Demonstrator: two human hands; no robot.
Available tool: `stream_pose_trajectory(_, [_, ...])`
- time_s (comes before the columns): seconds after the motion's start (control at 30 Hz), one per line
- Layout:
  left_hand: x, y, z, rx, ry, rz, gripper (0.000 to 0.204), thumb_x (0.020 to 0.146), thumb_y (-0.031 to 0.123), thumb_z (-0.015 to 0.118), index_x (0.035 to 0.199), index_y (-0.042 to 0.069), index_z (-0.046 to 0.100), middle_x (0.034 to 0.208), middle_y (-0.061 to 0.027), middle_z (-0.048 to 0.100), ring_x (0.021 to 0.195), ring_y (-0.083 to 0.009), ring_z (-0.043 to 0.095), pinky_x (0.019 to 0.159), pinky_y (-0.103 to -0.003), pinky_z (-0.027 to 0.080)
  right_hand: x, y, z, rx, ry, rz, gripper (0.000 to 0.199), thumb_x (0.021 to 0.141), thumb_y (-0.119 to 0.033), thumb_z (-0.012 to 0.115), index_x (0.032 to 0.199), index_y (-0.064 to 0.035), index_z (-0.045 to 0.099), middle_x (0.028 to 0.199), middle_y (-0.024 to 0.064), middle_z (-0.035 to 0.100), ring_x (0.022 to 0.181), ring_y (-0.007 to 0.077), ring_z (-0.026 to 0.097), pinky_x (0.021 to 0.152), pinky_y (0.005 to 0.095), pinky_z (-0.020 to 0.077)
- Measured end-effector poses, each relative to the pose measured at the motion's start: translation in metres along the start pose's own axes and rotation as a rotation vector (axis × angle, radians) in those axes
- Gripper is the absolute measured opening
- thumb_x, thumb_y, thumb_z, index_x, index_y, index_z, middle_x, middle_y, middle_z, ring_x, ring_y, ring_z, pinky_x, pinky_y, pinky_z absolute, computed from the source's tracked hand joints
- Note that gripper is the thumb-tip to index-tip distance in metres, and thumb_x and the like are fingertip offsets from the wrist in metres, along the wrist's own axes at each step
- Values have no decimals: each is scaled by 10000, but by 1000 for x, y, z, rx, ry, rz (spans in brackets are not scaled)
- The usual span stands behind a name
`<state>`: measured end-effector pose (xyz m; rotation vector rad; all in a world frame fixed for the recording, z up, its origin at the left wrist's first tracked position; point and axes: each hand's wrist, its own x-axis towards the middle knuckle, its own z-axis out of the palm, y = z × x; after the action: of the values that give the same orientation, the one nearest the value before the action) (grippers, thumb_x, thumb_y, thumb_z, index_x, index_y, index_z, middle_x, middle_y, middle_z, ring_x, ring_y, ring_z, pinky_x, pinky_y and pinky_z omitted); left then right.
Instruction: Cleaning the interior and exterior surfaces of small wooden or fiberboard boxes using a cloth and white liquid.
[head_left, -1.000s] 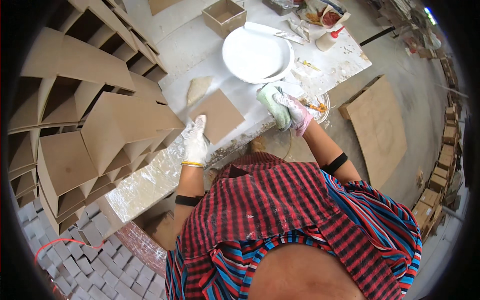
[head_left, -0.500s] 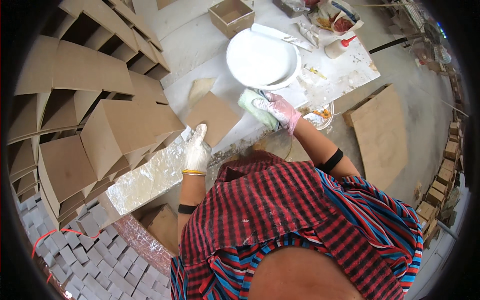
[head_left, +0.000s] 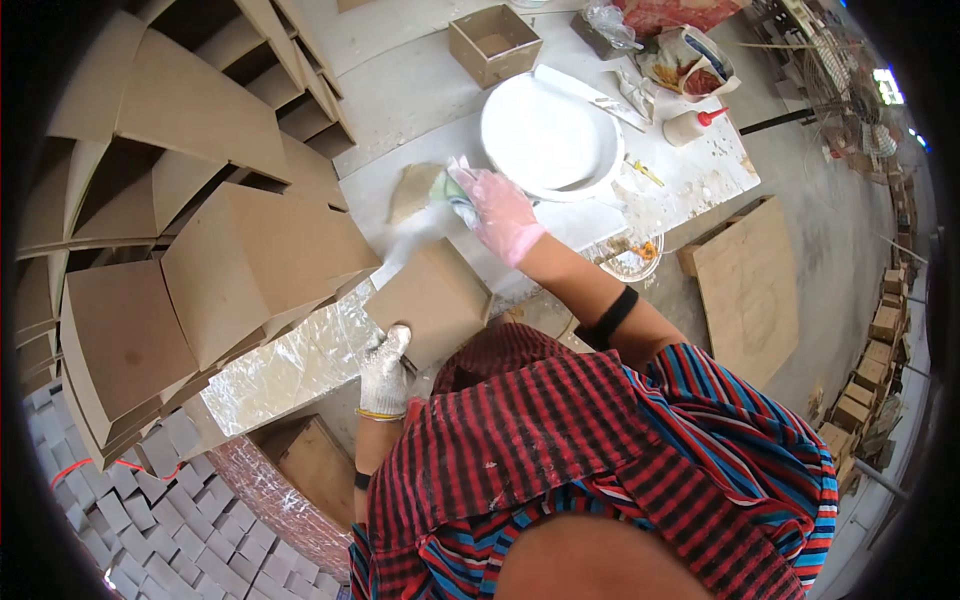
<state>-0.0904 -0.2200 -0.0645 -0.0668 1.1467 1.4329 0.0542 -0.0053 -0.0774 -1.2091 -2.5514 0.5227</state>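
Note:
My left hand (head_left: 387, 376), in a white knit glove, grips the near edge of a brown fiberboard box (head_left: 428, 300), thumb on its flat face. The box is held tilted close to my body, one narrow side showing at its right. My right hand (head_left: 497, 212), in a pink glove dusted white, is closed on a pale green cloth (head_left: 446, 190) over the white table sheet. Just left of the cloth, partly covered by it, lies a tan scrap sheet (head_left: 410, 195). Right of that hand stands a white basin (head_left: 548, 135), with a pale flat strip (head_left: 590, 97) across its rim.
Stacked brown boxes (head_left: 270, 240) crowd the left. An open-topped box (head_left: 494, 68) stands at the back. On the right of the table are a red-tipped squeeze bottle (head_left: 688, 127), a yellow cutter (head_left: 648, 173) and a bag (head_left: 690, 65). A large board (head_left: 750, 280) stands beyond the table's right edge.
My left hand has drawn the box toward my body and tilted it, so a side shows. My right hand has moved left with the cloth, from the basin's near side to the scrap sheet.

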Motion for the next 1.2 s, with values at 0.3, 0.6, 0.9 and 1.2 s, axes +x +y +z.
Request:
stream_pose_trajectory(0.3, [-4,-10,-32,-23,-45,-18,271,807,36,608,1073,52,555,972,-48,605,878,-154,605,727,-284,519,66,-39,39,-508,-217,-119,581,756,-53,576,1306,-111,399,1261,104,468,1199,263,435,970,379,387])
stream_pose_trajectory(0.6, [9,-19,-44,-119,-34,8,284,836,66,608,1107,39,529,1047,-61,583,945,-179,591,809,-330,514,75,-29,13,207,-378,236,352,833,-170,537,1172,-77,548,979,164,638,947,272,607,884,354,414])
stream_pose_trajectory(0.9, [78,-48,-16,-234,-342,-51,275,927,166,469,1159,19,476,1089,-82,558,1007,-186,561,836,-319,490,-27,-17,-74,640,169,159,363,832,-12,514,1188,-72,550,1020,166,612,920,308,585,853,310,452])
stream_pose_trajectory(1.2, [89,-55,-42,-350,-318,-13,433,895,83,498,1309,69,375,1290,-98,444,1173,-239,458,961,-389,422,-71,-34,-13,18,25,-140,311,776,-207,633,1074,-121,608,956,128,563,892,333,545,769,411,458])
